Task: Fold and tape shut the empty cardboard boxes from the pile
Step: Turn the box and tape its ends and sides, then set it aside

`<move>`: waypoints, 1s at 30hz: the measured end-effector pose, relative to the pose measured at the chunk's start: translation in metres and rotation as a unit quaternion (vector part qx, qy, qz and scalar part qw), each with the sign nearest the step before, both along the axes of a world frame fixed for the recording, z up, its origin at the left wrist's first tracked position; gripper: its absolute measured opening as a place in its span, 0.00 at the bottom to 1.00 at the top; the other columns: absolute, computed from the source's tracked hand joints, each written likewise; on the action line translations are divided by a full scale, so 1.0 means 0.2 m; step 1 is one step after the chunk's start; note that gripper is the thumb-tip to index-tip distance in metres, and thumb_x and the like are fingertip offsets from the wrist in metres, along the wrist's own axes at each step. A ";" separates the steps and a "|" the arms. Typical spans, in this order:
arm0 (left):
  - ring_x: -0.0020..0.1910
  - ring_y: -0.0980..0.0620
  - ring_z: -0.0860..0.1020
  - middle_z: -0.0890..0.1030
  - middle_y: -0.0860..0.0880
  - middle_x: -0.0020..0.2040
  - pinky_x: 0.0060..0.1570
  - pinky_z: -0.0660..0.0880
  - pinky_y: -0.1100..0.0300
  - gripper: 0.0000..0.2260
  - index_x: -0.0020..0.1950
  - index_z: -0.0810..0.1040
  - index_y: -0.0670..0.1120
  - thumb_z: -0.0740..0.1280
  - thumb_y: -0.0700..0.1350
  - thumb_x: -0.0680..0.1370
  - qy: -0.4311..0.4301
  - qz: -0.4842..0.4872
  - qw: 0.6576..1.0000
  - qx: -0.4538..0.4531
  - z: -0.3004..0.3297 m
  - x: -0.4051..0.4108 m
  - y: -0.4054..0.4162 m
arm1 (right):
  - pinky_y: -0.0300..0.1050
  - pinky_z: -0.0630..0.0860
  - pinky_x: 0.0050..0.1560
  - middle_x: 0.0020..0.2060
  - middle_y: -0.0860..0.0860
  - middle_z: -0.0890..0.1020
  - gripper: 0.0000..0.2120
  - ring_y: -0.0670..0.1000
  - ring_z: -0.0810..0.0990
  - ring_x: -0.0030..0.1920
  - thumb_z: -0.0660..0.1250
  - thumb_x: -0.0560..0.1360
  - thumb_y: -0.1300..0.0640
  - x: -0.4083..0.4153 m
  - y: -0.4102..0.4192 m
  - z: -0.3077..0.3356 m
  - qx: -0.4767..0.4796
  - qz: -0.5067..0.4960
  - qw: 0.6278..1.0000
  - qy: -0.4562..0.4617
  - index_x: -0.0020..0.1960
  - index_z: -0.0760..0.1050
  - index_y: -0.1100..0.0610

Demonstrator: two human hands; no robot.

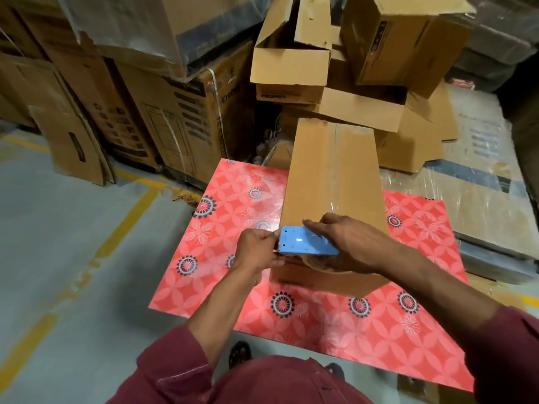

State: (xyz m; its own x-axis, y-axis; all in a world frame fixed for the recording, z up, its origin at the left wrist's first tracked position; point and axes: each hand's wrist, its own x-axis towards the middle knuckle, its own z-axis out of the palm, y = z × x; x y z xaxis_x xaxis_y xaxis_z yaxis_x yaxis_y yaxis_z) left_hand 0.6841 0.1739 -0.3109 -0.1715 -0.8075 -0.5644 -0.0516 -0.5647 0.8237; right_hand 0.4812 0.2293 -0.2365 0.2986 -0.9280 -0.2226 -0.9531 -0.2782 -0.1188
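Observation:
A long closed cardboard box (332,176) lies on a red flowered table (233,205), with a clear tape strip running along its top seam. At the box's near end my right hand (347,243) grips a blue tape dispenser (306,242); the tape roll shows partly under my palm. My left hand (256,249) pinches the tape end at the dispenser's toothed edge, just left of the box's near corner. Behind the table rises the pile of empty open boxes (291,62).
Large printed cartons (186,118) and flattened cardboard (70,141) stand at the back left. Plastic-wrapped flat packs (478,193) are stacked to the right. The grey floor (73,228) with yellow lines lies to the left.

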 end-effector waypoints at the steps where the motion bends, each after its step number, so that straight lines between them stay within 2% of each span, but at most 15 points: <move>1: 0.27 0.50 0.83 0.85 0.42 0.37 0.27 0.80 0.60 0.09 0.49 0.81 0.38 0.67 0.43 0.85 0.000 -0.001 1.000 -0.006 -0.01 0.02 0.00 | 0.52 0.74 0.48 0.52 0.53 0.77 0.39 0.58 0.79 0.50 0.71 0.77 0.40 0.00 0.00 0.00 0.003 0.001 1.000 -0.012 0.82 0.61 0.51; 4: 0.23 0.53 0.76 0.82 0.44 0.36 0.25 0.77 0.62 0.08 0.45 0.81 0.39 0.69 0.39 0.83 0.006 0.015 1.000 0.003 -0.04 0.06 0.01 | 0.52 0.73 0.46 0.45 0.53 0.78 0.36 0.57 0.78 0.46 0.73 0.76 0.46 -0.02 -0.02 0.00 0.010 0.011 1.000 -0.014 0.81 0.64 0.49; 6: 0.25 0.54 0.72 0.83 0.45 0.38 0.26 0.78 0.60 0.08 0.42 0.81 0.41 0.69 0.36 0.82 -0.018 0.033 0.999 0.017 -0.08 0.09 0.00 | 0.53 0.74 0.47 0.45 0.50 0.76 0.36 0.56 0.78 0.47 0.71 0.76 0.42 -0.03 -0.01 0.01 0.013 0.008 1.000 -0.001 0.81 0.63 0.45; 8: 0.26 0.54 0.70 0.83 0.45 0.39 0.29 0.81 0.57 0.09 0.42 0.81 0.42 0.70 0.38 0.82 -0.035 0.042 0.998 0.034 -0.14 0.13 -0.02 | 0.52 0.75 0.47 0.46 0.49 0.75 0.36 0.57 0.79 0.50 0.69 0.75 0.37 -0.07 0.00 0.01 0.015 -0.001 1.000 0.026 0.80 0.62 0.41; 10: 0.27 0.54 0.69 0.83 0.46 0.39 0.33 0.82 0.55 0.07 0.44 0.82 0.41 0.70 0.39 0.82 -0.044 0.048 0.996 0.054 -0.19 0.17 -0.03 | 0.50 0.72 0.45 0.48 0.49 0.77 0.36 0.56 0.80 0.51 0.69 0.75 0.35 -0.13 0.02 0.02 0.021 -0.011 0.999 0.045 0.80 0.62 0.38; 13: 0.28 0.54 0.68 0.84 0.48 0.37 0.38 0.84 0.52 0.04 0.51 0.84 0.39 0.70 0.39 0.80 -0.041 0.026 0.995 0.086 -0.23 0.20 -0.04 | 0.46 0.65 0.43 0.50 0.47 0.77 0.36 0.53 0.80 0.53 0.69 0.75 0.38 -0.18 0.03 0.04 0.024 -0.018 0.996 0.084 0.80 0.61 0.36; 15: 0.28 0.54 0.69 0.85 0.48 0.37 0.40 0.83 0.51 0.06 0.52 0.85 0.40 0.72 0.41 0.78 -0.022 0.028 0.995 0.088 -0.23 0.17 -0.04 | 0.47 0.66 0.43 0.50 0.47 0.77 0.36 0.52 0.79 0.54 0.70 0.75 0.38 -0.19 0.04 0.05 0.028 -0.018 0.995 0.095 0.80 0.60 0.36; 18: 0.26 0.58 0.74 0.84 0.49 0.35 0.35 0.81 0.55 0.09 0.50 0.86 0.40 0.77 0.45 0.75 -0.019 0.046 0.997 0.065 -0.24 0.13 -0.03 | 0.47 0.68 0.45 0.49 0.47 0.76 0.36 0.53 0.79 0.53 0.68 0.75 0.36 -0.19 0.03 0.04 0.038 -0.025 0.994 0.096 0.80 0.61 0.38; 20: 0.31 0.57 0.75 0.85 0.49 0.36 0.33 0.79 0.57 0.09 0.51 0.86 0.38 0.77 0.44 0.76 -0.022 0.058 0.997 0.056 -0.27 0.12 -0.03 | 0.47 0.67 0.45 0.50 0.47 0.76 0.37 0.53 0.79 0.54 0.70 0.75 0.37 -0.18 0.02 0.04 0.040 -0.022 0.994 0.098 0.80 0.61 0.38; 23: 0.41 0.54 0.81 0.87 0.50 0.41 0.32 0.77 0.57 0.08 0.43 0.82 0.40 0.75 0.43 0.77 -0.024 0.072 0.997 0.034 -0.33 0.13 -0.03 | 0.47 0.65 0.44 0.48 0.46 0.73 0.38 0.53 0.78 0.55 0.71 0.74 0.39 -0.15 0.02 0.03 0.051 -0.018 0.993 0.104 0.80 0.61 0.39; 25: 0.46 0.53 0.83 0.86 0.50 0.38 0.32 0.76 0.57 0.10 0.41 0.81 0.42 0.76 0.45 0.78 -0.029 0.069 0.997 0.019 -0.36 0.14 -0.02 | 0.46 0.65 0.44 0.47 0.45 0.71 0.38 0.53 0.78 0.55 0.71 0.74 0.39 -0.14 0.02 0.03 0.057 -0.016 0.992 0.113 0.80 0.61 0.39; 28: 0.38 0.54 0.79 0.84 0.51 0.35 0.32 0.75 0.59 0.10 0.43 0.82 0.42 0.76 0.48 0.78 -0.025 0.058 0.998 0.028 -0.39 0.11 0.00 | 0.46 0.64 0.46 0.48 0.44 0.70 0.40 0.52 0.78 0.59 0.73 0.73 0.40 -0.10 0.00 0.05 0.077 -0.017 0.988 0.135 0.81 0.59 0.39; 30: 0.31 0.57 0.74 0.83 0.52 0.34 0.32 0.73 0.60 0.12 0.40 0.82 0.44 0.76 0.50 0.78 -0.017 0.049 0.998 0.038 -0.40 0.09 0.02 | 0.46 0.65 0.48 0.54 0.46 0.73 0.44 0.53 0.76 0.62 0.75 0.72 0.40 -0.07 -0.02 0.06 0.094 -0.010 0.982 0.164 0.82 0.57 0.40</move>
State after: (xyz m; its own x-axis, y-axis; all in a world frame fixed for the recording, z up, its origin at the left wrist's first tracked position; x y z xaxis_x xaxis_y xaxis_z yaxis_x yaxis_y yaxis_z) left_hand 0.7021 0.1777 -0.3907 -0.0732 -0.7736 -0.6295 -0.0208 -0.6299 0.7764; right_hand 0.4668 0.2257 -0.2242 0.1650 -0.8657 -0.4726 -0.9536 -0.2624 0.1478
